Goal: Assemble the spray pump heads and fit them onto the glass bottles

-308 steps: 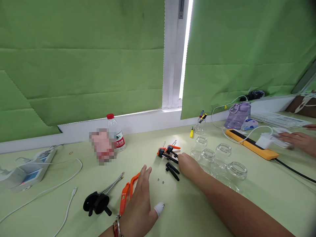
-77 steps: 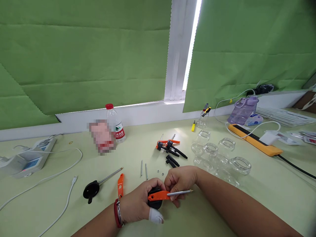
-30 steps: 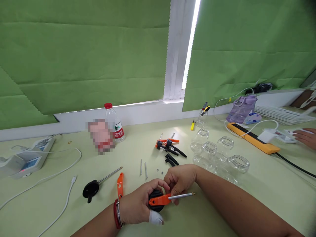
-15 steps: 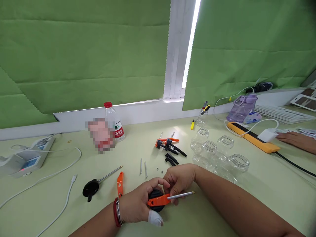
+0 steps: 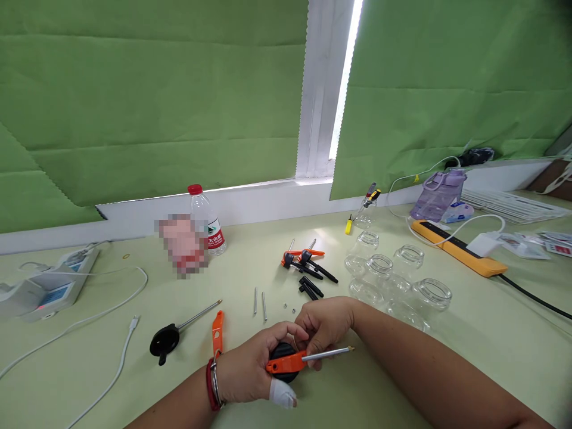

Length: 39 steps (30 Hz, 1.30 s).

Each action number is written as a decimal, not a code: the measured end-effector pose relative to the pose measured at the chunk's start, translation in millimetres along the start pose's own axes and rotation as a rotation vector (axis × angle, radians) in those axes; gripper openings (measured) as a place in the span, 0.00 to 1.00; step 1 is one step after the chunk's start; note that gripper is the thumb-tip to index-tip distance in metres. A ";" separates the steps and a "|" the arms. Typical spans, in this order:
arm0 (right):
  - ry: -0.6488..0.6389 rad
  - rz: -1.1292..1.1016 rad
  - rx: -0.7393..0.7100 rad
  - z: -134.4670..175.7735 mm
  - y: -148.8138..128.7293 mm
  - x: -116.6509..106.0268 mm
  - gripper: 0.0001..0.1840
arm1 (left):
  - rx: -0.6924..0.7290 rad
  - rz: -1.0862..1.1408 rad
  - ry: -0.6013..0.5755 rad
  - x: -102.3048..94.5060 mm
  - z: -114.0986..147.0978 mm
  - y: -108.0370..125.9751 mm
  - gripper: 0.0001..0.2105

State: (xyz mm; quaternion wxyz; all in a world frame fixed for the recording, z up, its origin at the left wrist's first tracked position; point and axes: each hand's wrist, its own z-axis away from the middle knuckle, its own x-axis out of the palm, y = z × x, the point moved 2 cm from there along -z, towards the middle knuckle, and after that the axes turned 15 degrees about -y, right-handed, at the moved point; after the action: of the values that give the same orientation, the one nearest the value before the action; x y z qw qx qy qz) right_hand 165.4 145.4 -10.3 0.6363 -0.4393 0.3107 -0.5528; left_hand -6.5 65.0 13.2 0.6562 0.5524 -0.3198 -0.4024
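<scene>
Left hand (image 5: 250, 369) curled around a black round lid (image 5: 288, 376), orange handle (image 5: 290, 362) lying across its face. Right hand (image 5: 325, 328) closed in, fingertips at the metal rod (image 5: 329, 353) where it meets the handle; rod's tip juts out below the right wrist. Piece held over the counter (image 5: 241, 274), between both hands.

Risks: left thumb is wrapped, so grip may be less sure; lid could twist if the rod is pushed. Nuts (image 5: 294, 310) sit just beyond the right knuckles, bolts (image 5: 264, 306) ahead of the left fingers; a careless sweep could scatter either.
</scene>
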 end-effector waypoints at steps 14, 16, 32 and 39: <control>-0.006 -0.063 0.035 6.5 0.4 -2.0 0.24 | -0.045 0.082 -0.013 2.0 -2.0 0.4 0.34; -0.008 -0.068 0.028 5.1 1.0 -1.8 0.25 | -0.053 0.068 -0.010 1.6 -1.7 0.8 0.34; 0.032 0.001 0.055 2.5 -1.6 -0.2 0.27 | -0.029 -0.015 -0.002 0.9 -1.0 2.9 0.35; 0.041 0.022 0.040 7.0 -4.9 -1.6 0.24 | -0.039 0.031 -0.022 1.0 -1.3 2.0 0.35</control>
State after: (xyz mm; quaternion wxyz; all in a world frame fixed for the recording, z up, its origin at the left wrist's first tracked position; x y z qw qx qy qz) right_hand 169.1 148.5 -3.0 0.6447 -0.4113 0.3174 -0.5607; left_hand -4.5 64.9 14.8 0.6694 0.5301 -0.3275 -0.4045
